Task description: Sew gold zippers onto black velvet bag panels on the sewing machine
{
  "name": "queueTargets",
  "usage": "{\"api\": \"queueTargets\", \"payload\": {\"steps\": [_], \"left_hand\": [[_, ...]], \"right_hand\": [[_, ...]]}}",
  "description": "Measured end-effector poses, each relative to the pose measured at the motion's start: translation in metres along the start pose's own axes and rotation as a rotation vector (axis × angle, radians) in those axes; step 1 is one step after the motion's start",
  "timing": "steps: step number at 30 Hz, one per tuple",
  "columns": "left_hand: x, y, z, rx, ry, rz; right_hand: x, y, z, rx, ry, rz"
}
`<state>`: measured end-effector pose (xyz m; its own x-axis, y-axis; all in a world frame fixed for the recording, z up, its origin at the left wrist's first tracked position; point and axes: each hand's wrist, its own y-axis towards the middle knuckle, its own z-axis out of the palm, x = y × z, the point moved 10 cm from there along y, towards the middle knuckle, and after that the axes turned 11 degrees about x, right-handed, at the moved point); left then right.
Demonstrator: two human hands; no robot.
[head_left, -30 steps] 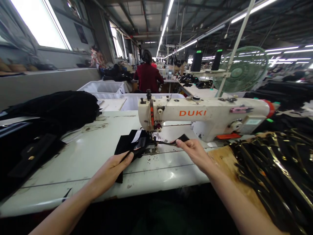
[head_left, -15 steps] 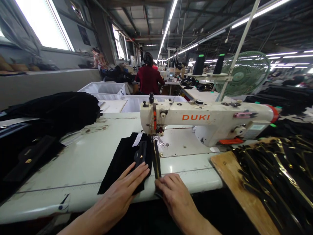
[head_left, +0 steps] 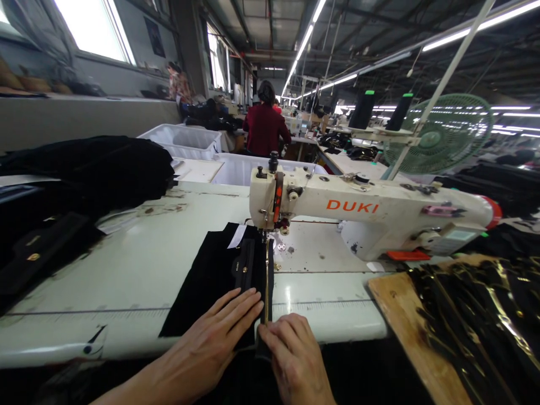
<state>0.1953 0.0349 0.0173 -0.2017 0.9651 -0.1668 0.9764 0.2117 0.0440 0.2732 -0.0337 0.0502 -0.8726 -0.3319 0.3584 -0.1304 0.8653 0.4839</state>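
Note:
A black fabric piece with a white label lies on the table under the needle of the white DUKI sewing machine. A black zipper with gold teeth runs along its right edge, from the presser foot toward me. My left hand lies flat on the near end of the fabric, fingers stretched out. My right hand is curled at the table's front edge, pinching the near end of the zipper.
A pile of black cloth sits at the left. A wooden board with a heap of black and gold zippers is at the right. White bins, a green fan and a person in red are behind.
A second ago the zipper was held out sideways to the right of the needle. Both hands have since drawn back to the front edge, the zipper now lying straight along the fabric.

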Motion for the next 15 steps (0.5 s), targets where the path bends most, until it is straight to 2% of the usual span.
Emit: {"api": "queueTargets", "payload": {"steps": [5,8,10,13,15], "left_hand": [[0.007,-0.001,-0.006,0.020,-0.137,-0.053],[0.008,-0.003,-0.013,0.034,-0.184,-0.055],[0.008,-0.002,-0.020,0.042,-0.199,-0.047],[0.005,0.003,-0.034,0.021,-0.174,-0.021],[0.003,0.008,-0.041,-0.015,-0.141,0.006]], "right_hand": [[0.005,-0.001,0.004,-0.002,-0.073,-0.046],[0.008,-0.002,-0.001,-0.048,-0.149,-0.120],[0.003,0.004,-0.006,-0.031,-0.118,-0.162],[-0.027,0.029,-0.006,0.106,-0.038,-0.047],[-0.049,0.048,-0.002,0.177,-0.095,0.056]]}}
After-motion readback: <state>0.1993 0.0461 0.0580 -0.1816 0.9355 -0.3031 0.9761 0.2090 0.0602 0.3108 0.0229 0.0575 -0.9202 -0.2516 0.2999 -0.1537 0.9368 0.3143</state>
